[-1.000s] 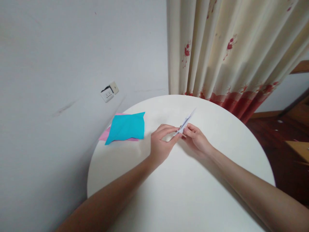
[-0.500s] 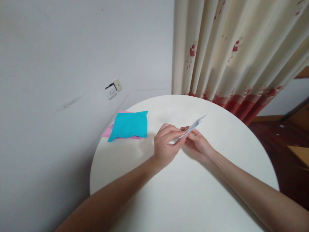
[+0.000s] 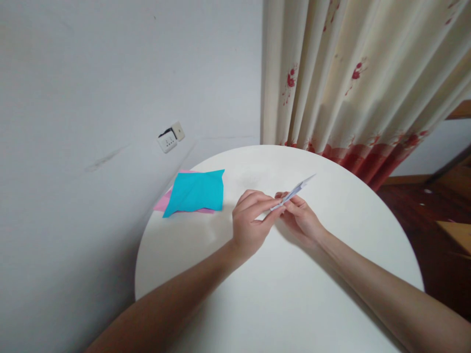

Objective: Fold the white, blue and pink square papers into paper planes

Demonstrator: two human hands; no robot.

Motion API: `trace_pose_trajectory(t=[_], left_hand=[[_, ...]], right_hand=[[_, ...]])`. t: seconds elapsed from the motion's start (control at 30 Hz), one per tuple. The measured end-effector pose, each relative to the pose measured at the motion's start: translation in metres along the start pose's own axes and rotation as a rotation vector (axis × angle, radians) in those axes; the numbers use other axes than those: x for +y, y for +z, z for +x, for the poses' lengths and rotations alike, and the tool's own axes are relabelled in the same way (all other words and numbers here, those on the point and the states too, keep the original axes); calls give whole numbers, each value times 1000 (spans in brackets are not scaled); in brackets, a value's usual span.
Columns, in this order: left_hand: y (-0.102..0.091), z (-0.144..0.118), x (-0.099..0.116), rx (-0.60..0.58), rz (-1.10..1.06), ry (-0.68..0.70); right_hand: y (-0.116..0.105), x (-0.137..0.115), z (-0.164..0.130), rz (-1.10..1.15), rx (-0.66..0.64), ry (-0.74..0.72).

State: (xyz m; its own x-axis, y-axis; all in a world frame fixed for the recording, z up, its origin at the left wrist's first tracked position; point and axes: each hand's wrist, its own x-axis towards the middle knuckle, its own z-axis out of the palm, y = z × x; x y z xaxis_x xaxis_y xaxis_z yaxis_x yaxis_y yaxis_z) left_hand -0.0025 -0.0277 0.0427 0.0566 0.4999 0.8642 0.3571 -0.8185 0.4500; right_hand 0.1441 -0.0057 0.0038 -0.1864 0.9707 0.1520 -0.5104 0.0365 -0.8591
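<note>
A piece of folded white paper [image 3: 297, 189] is held tilted above the table, its far tip pointing up and to the right. My left hand [image 3: 253, 215] pinches its near left end between thumb and fingers. On the other side, my right hand [image 3: 300, 215] grips the paper's lower edge, with some of its fingers hidden behind the paper. Both hands are closed on the same piece. To the left of my left hand, a blue sheet of paper [image 3: 196, 191] lies on top of pink paper [image 3: 162, 202].
The round white table [image 3: 279, 304] stands against a white wall [image 3: 91, 88] with a power socket [image 3: 167, 141]. Behind the table hangs a cream curtain [image 3: 327, 88] with red flowers. A wooden piece of furniture [image 3: 456, 234] is on the right, over the dark floor [image 3: 441, 206].
The hands and the folded paper keep nearly the same pose, the left hand shifting very slightly left. The whole view has moved a little.
</note>
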Motion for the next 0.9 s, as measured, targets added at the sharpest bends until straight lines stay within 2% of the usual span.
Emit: trace_pose_trajectory(t=[0.2, 0.5, 0.9], left_hand=[[-2, 2, 4, 11, 16, 33], [-2, 5, 10, -11, 15, 106], [-1, 5, 6, -3, 44, 21]], right_hand=[[3, 2, -4, -15, 17, -67], [2, 5, -3, 26, -34, -34], [5, 1, -6, 115, 1, -2]])
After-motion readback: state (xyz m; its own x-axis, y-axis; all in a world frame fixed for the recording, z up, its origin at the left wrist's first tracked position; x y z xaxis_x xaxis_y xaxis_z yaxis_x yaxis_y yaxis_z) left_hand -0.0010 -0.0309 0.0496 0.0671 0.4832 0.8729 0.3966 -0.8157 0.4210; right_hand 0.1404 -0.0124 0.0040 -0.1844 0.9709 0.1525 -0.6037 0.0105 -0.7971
